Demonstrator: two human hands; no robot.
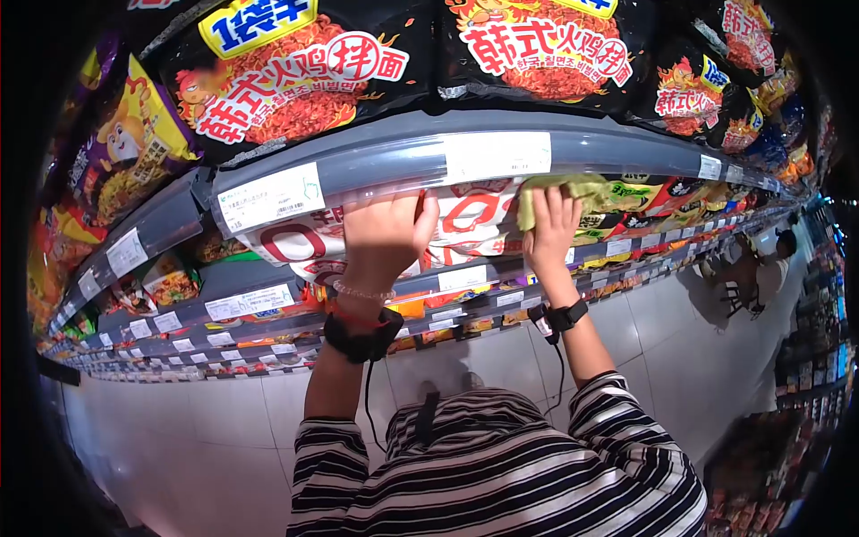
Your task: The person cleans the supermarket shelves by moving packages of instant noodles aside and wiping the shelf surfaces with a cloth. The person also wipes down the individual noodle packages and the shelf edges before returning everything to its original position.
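My right hand (pixel 552 224) holds a yellow-green cloth (pixel 582 192) just under the front edge of the upper shelf, its fingers lying over the cloth. To its left, my left hand (pixel 386 228) reaches in at white noodle packs (pixel 474 215) with red lettering. The thumb points up along the packs, while the other fingertips go out of sight under the shelf's label strip (pixel 385 170). Whether those fingers grip a pack I cannot tell. A dark band with a cable sits on each wrist.
Large black noodle packs (pixel 546 54) fill the shelf above. Purple and yellow packs (pixel 125 143) stand at the left. Lower shelves carry price tags (pixel 250 302) and more packs. Beyond the tiled floor (pixel 644 358), a person (pixel 778 251) is near a stool at the right.
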